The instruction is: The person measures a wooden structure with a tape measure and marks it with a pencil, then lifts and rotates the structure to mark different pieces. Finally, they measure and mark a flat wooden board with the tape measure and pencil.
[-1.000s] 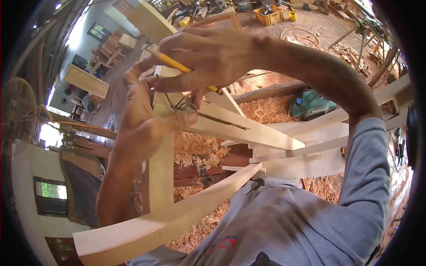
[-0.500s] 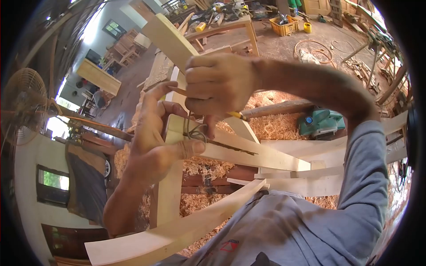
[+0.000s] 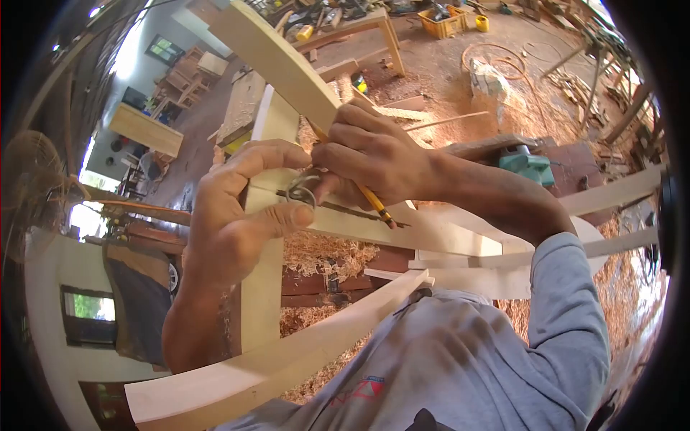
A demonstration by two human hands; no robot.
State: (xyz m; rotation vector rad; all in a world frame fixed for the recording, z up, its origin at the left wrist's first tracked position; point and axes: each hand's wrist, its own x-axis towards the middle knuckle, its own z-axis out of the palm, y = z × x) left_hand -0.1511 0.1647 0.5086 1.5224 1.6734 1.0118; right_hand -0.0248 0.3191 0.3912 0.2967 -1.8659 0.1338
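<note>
We have the slotted beam (image 3: 352, 224) below both grips | left grip (image 3: 236, 195) curled by the beam's end, clamped or not we cannot tell | right grip (image 3: 370, 154) clamped on a pencil (image 3: 374, 201) | dark loop (image 3: 307, 179) between our grips

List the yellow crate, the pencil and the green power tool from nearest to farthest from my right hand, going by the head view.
1. Pencil: nearest, held in your right hand.
2. Green power tool: off to the right of the hand.
3. Yellow crate: farthest, well ahead, near the top of the view.
</note>
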